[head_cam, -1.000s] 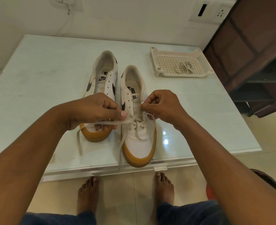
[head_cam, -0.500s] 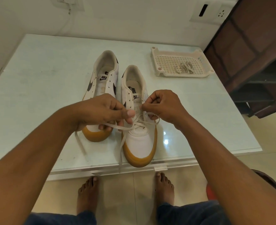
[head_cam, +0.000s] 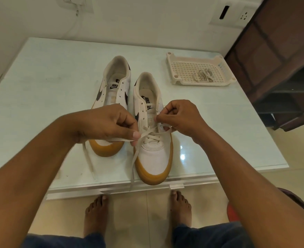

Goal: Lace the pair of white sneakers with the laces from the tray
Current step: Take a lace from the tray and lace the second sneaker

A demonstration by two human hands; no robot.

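— Well, took in the bench (head_cam: 40,90) first: pale, glossy, pushed up against a white wall.
— And on it?
— Found two white sneakers with gum-coloured soles, side by side, toes toward the near edge. Saw the left sneaker (head_cam: 115,90) set slightly farther back, eyelets bare. Saw the right sneaker (head_cam: 154,158) with its toe just at the bench's edge, laced across the lowest eyelets only.
— Spotted the tray?
— Yes, at the far right corner, well apart from the shoes: a cream slotted tray (head_cam: 171,68) with a bundled lace (head_cam: 204,76) lying inside.
— And the hands?
— Found both curled over the right sneaker. Pinched a flat stretch of the lace (head_cam: 154,138) between thumb and forefinger of the left hand (head_cam: 104,124), just left of the eyelets. Pinched a small loop of it with the right hand (head_cam: 181,117), at the right-hand eyelet row.
— Loose ends?
— Saw one hanging over the bench's near edge, another lying across the bench beside the left sneaker's toe.
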